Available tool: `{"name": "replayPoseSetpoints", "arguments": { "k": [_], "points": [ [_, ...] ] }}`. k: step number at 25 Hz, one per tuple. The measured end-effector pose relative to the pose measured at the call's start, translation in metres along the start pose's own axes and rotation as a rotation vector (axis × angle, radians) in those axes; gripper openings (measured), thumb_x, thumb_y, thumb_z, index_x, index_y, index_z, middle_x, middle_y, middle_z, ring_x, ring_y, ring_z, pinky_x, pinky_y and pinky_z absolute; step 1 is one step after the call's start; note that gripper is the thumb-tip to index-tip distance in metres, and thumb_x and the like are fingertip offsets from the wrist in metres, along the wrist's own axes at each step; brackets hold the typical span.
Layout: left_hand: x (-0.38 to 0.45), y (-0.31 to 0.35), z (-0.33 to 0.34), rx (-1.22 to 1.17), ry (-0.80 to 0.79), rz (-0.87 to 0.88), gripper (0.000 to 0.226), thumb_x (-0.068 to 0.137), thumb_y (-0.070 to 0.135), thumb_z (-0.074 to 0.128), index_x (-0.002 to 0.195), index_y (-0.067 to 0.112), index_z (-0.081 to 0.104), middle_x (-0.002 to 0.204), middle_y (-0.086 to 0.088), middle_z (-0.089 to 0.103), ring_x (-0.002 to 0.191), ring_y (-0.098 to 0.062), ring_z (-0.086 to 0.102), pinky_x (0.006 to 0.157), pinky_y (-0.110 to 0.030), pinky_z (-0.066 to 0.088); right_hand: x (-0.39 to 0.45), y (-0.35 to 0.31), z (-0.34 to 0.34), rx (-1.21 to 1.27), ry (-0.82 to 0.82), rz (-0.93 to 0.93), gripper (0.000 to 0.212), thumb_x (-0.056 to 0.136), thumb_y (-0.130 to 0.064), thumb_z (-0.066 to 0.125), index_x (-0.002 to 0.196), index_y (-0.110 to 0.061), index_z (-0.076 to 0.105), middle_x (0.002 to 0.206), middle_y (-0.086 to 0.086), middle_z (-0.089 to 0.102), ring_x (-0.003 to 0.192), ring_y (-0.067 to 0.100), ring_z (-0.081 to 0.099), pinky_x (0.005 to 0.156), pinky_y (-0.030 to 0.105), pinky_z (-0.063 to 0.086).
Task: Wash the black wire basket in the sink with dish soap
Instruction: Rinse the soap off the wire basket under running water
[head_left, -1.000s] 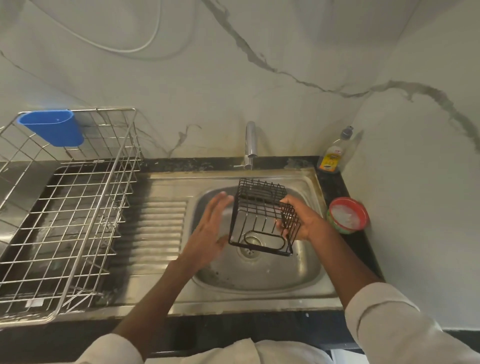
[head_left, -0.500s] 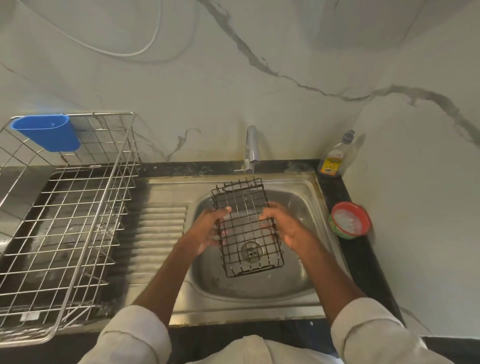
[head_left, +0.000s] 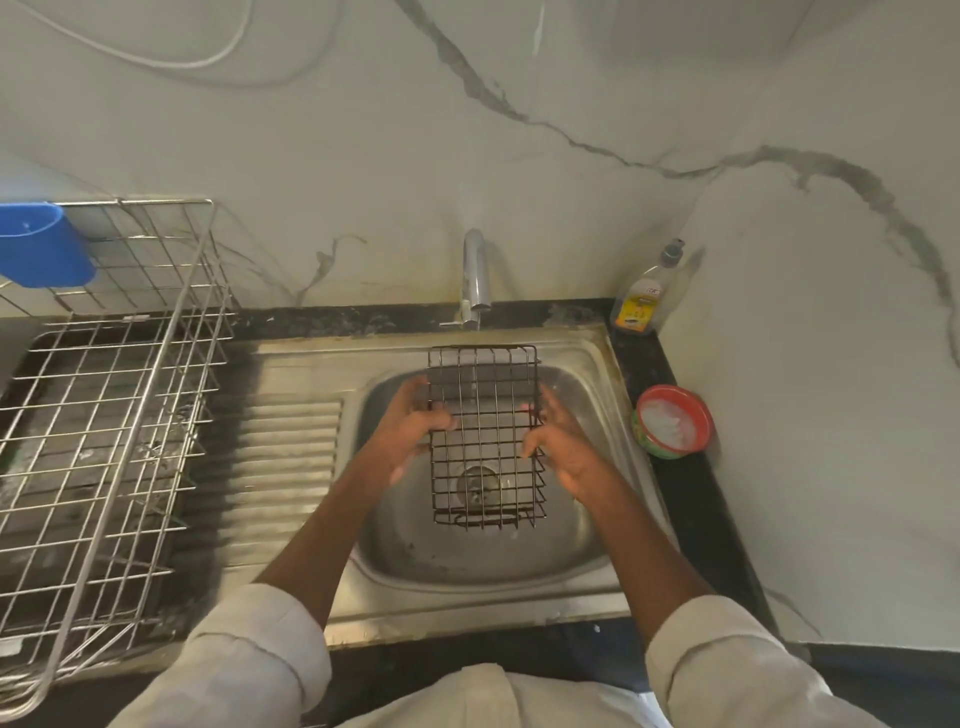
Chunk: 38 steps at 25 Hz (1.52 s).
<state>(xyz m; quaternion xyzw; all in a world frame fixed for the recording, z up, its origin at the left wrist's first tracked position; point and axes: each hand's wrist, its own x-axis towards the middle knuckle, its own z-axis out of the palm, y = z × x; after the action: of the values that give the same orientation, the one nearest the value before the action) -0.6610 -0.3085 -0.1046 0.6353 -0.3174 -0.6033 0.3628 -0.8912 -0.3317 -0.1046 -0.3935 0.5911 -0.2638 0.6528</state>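
Note:
The black wire basket (head_left: 485, 436) hangs over the steel sink (head_left: 587, 545), held lengthwise under the tap (head_left: 475, 275) with its far end near the spout. My left hand (head_left: 410, 431) grips its left side, thumb hooked over the wires. My right hand (head_left: 563, 436) grips the right side the same way. The sink drain shows through the grid. A dish soap bottle (head_left: 644, 299) with a yellow label stands on the dark counter at the sink's back right corner.
A red bowl (head_left: 672, 421) with white contents sits on the counter right of the sink. A large steel wire dish rack (head_left: 109, 415) with a blue cup holder (head_left: 39, 244) occupies the left. The ribbed drainboard (head_left: 285, 467) lies between rack and basin.
My left hand came in and took hold of the basket's left side. The basket turned from tilted on its side to flat and straight between both hands, under the tap.

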Motion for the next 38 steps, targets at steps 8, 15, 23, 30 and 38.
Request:
{"name": "replayPoseSetpoints", "arguments": {
  "k": [8, 15, 23, 30, 38],
  "points": [
    [-0.008, 0.003, -0.06, -0.034, 0.018, 0.057, 0.104, 0.067, -0.003, 0.077, 0.151, 0.043, 0.038, 0.137, -0.006, 0.058, 0.124, -0.037, 0.061, 0.104, -0.068, 0.05, 0.009, -0.032, 0.057, -0.253, -0.138, -0.107, 0.13, 0.072, 0.026, 0.061, 0.162, -0.046, 0.002, 0.172, 0.005, 0.013, 0.15, 0.031, 0.032, 0.086, 0.03, 0.053],
    [0.003, 0.022, -0.015, 0.18, -0.105, 0.183, 0.099, 0.076, -0.029, 0.067, 0.155, 0.025, 0.038, 0.133, 0.004, 0.058, 0.12, -0.024, 0.062, 0.071, -0.028, 0.059, 0.001, -0.01, 0.02, -0.184, 0.084, -0.135, 0.102, 0.066, 0.013, 0.073, 0.143, -0.041, 0.033, 0.127, -0.007, 0.055, 0.118, 0.019, 0.056, 0.085, 0.037, 0.056],
    [0.028, 0.044, -0.014, -0.008, -0.24, 0.032, 0.074, 0.086, -0.004, 0.046, 0.154, 0.025, 0.049, 0.149, -0.019, 0.059, 0.13, -0.037, 0.057, 0.11, -0.06, 0.047, 0.012, -0.028, 0.003, -0.228, 0.167, -0.151, 0.086, 0.053, 0.005, 0.075, 0.126, -0.032, 0.05, 0.115, -0.001, 0.066, 0.11, 0.021, 0.066, 0.078, 0.037, 0.059],
    [0.026, -0.017, -0.056, -0.439, -0.019, -0.156, 0.061, 0.099, 0.011, 0.046, 0.159, 0.024, 0.039, 0.164, -0.021, 0.04, 0.149, -0.049, 0.041, 0.1, -0.081, 0.045, 0.062, -0.091, 0.069, -0.875, -0.155, -0.221, 0.119, 0.066, 0.005, 0.067, 0.164, -0.034, 0.012, 0.163, 0.011, 0.028, 0.123, 0.028, 0.058, 0.08, 0.036, 0.061],
    [0.018, 0.002, -0.054, -0.334, 0.03, -0.017, 0.072, 0.08, 0.0, 0.064, 0.147, 0.023, 0.05, 0.146, -0.018, 0.055, 0.123, -0.035, 0.063, 0.096, -0.069, 0.056, 0.078, -0.104, 0.055, -0.793, -0.231, -0.211, 0.113, 0.063, 0.017, 0.064, 0.159, -0.027, 0.024, 0.15, 0.011, 0.04, 0.111, 0.031, 0.064, 0.064, 0.029, 0.057]
  ]
}}
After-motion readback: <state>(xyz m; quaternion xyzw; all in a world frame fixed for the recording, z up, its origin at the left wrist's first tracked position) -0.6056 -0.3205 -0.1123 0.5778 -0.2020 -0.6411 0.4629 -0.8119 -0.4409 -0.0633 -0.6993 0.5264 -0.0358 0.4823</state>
